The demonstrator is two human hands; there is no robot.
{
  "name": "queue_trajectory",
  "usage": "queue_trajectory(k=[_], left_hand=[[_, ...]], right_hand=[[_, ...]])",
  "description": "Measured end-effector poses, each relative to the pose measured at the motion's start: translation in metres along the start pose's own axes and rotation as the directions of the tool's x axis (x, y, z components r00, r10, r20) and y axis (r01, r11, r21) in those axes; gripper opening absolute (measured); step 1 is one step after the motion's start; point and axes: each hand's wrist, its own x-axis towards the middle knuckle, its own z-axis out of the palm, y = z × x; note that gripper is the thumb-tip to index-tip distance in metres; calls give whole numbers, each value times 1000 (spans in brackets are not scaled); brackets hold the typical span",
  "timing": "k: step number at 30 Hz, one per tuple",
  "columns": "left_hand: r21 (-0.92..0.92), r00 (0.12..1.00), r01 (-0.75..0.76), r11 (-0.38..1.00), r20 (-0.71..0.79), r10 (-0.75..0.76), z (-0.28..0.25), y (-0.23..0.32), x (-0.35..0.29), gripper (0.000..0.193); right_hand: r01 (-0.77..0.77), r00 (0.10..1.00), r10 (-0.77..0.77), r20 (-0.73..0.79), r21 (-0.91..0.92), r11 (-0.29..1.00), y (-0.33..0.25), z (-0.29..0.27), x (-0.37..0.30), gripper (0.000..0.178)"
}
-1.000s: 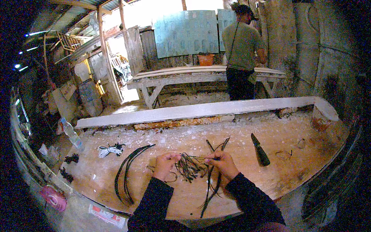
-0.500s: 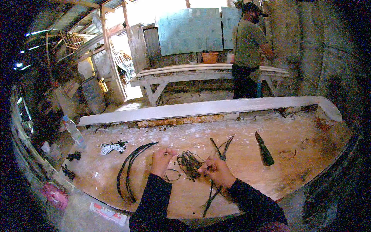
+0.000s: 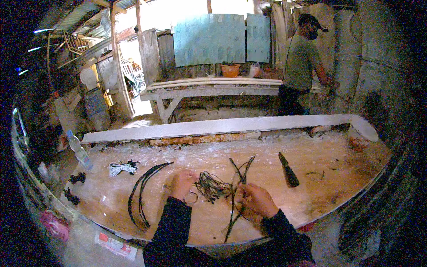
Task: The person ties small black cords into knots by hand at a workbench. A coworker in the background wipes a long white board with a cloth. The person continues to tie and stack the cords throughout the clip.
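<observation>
A loose tangle of thin dark cord [image 3: 211, 187] lies on the worktop between my hands. My left hand [image 3: 182, 184] is closed in a pinch at its left side, with a thin cord loop curving out below the fingers. On the other side my right hand [image 3: 258, 201] is pinched too, over the crossed dark strips [image 3: 232, 212]; a strand seems to run to it from the tangle, though blur hides the fingertips. Left of my left hand lie long curved dark strips [image 3: 141, 190]. A dark, pointed, blade-like piece [image 3: 289, 171] rests farther right.
A tied bundle of white cord [image 3: 121, 168], small black clumps [image 3: 71, 196] and a clear bottle [image 3: 77, 149] sit toward the left. A raised white ledge [image 3: 213, 127] borders the far side. Beyond it, a person [image 3: 303, 60] stands by a bench [image 3: 195, 91] with an orange tub [image 3: 230, 70].
My right hand has moved right, away from the tangle and over the crossed strips. My left hand stays beside the tangle. The person behind has shifted right, and the view has turned slightly.
</observation>
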Motion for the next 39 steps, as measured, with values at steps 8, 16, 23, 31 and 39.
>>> queue_trajectory(k=[8, 16, 23, 31, 39], left_hand=[[-154, 891, -258, 954, -421, 173, -37, 59, -33, 50], [-359, 969, -234, 904, -16, 245, -92, 123, -103, 47], [-321, 879, -404, 857, 122, 460, -120, 144, -135, 48], [-344, 899, -212, 915, 299, 321, -148, 132, -123, 49], [-321, 858, -342, 883, 275, 433, -114, 122, -99, 56]], right_hand=[[-128, 988, 122, -98, -62, 990, -17, 15, -64, 25], [-236, 915, 272, -297, 151, 960, -25, 23, -77, 19], [-163, 923, 105, -370, -128, 978, -9, 32, -79, 20], [-364, 924, 343, -168, -117, 924, -3, 20, -52, 20], [-172, 985, 173, 25, -32, 985, -50, -16, -2, 10]])
